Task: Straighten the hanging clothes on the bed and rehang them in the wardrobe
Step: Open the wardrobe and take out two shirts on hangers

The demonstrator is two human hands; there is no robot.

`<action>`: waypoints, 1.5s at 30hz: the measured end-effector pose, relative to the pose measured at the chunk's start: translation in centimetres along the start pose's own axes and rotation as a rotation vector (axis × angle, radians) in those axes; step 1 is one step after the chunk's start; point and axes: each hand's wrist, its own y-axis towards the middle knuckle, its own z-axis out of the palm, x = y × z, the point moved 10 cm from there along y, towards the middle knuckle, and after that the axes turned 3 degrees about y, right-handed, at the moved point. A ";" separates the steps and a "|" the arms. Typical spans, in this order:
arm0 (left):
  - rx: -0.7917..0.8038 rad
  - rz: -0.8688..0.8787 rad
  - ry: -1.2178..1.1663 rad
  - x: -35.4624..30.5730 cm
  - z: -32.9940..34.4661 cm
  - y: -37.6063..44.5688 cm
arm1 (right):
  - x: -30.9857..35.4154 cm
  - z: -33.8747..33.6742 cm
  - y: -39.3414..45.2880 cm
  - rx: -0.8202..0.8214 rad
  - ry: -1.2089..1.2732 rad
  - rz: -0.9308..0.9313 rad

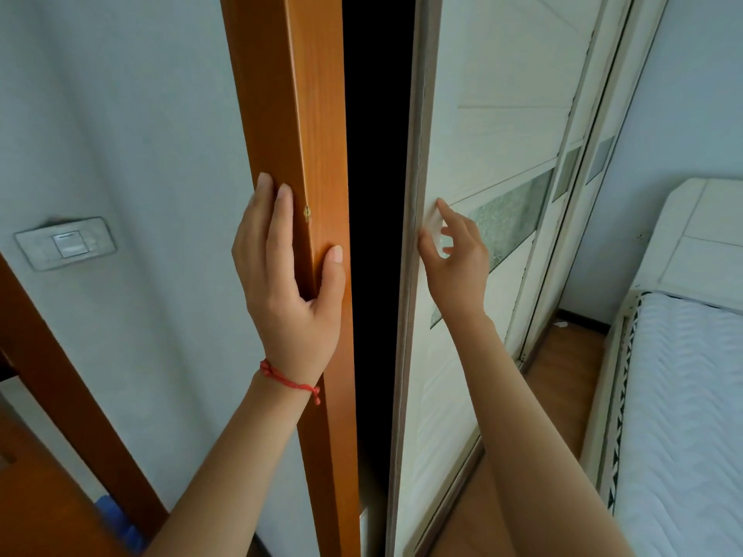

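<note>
While the person stands right up against the wardrobe, their left hand (290, 275) is wrapped around the orange-brown wooden side panel (295, 126), fingers lying up along its outer face and the thumb hooked over the inner edge, so that's a proper hold on the wood. A red string bracelet (290, 380) sits on that wrist. The right hand (452, 251) is up against the cream sliding door (482, 114), fingertips touching a small pale handle or tab near the door's leading edge; fingers are spread and loosely bent, and honestly I can't tell if they're pinching it or just pressing on it.

Between panel and door there's a narrow dark gap (378, 195), pitch black, so nothing inside is visible. No clothes showing anywhere from this angle. The door has a frosted, patterned glass strip (510, 219) running diagonally across it.

Off to the right is the bed (679, 396) with a white quilted mattress and a cream headboard (691, 235), well apart from the hands. On the left wall there's a light switch (66, 243), and wooden flooring shows beside the bed.
</note>
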 end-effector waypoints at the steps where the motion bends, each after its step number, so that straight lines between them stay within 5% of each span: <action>1: -0.010 0.011 0.014 -0.4 -0.1 0.0 | -0.6 -0.1 0.5 0.003 -0.016 0.011; 5: -0.103 0.206 0.089 -5.1 -0.5 -0.5 | -2.9 -0.3 2.4 -0.002 -0.113 -0.002; 9: 0.091 0.296 -0.115 -10.3 4.1 -3.0 | -4.5 -0.7 4.2 -0.039 -0.189 -0.080; 11: 0.165 0.191 -0.175 -9.5 8.7 -4.6 | -5.1 -0.8 5.2 -0.053 -0.199 -0.168; 16: 0.387 -0.517 -0.153 1.6 21.8 -11.9 | -8.0 -1.0 8.1 -0.077 -0.193 -0.330; 18: 0.504 -0.650 -0.084 4.5 26.2 -15.4 | -9.4 -0.9 9.1 -0.070 -0.167 -0.379; 22: 0.680 -0.726 -0.163 5.1 33.1 -18.4 | -12.1 -0.8 11.4 -0.043 -0.139 -0.428; 45: 0.859 -0.695 -0.019 5.5 52.8 -18.4 | -27.7 -2.8 23.0 0.025 -0.195 -0.203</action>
